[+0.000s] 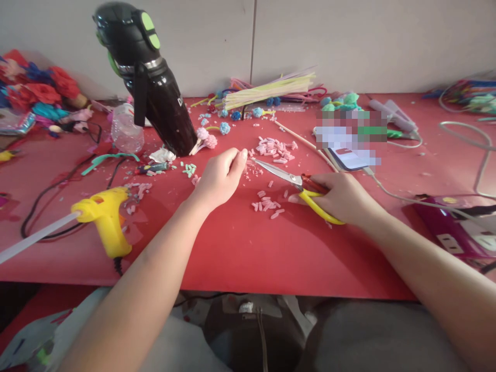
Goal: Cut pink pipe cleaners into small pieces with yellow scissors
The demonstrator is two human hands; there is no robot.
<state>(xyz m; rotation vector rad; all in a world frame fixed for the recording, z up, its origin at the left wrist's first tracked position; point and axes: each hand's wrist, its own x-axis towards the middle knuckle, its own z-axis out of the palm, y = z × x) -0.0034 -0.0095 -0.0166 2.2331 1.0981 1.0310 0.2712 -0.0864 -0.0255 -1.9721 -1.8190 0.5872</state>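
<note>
My right hand (346, 199) grips a pair of scissors (281, 173) by the red and yellow handles. The blades point left, and their tips end just short of my left hand (225, 175). Thumb and fingers of that left hand are pinched together; whatever is between them is too small or hidden to make out. Behind the blades lies a pile of short pink fuzzy pieces (273, 148). Another scatter of pink pieces (267, 203) rests on the red tabletop (248, 253), nearer to me. Tiny pink bits are strewn around the blade tips.
A black bottle (163, 98) stands behind my left hand. To the left lies a yellow glue gun (104, 217) with its cord. Pipe cleaners (271, 90) are bundled by the wall. A phone (346, 155) with a cable and a purple power strip (445, 222) are on the right.
</note>
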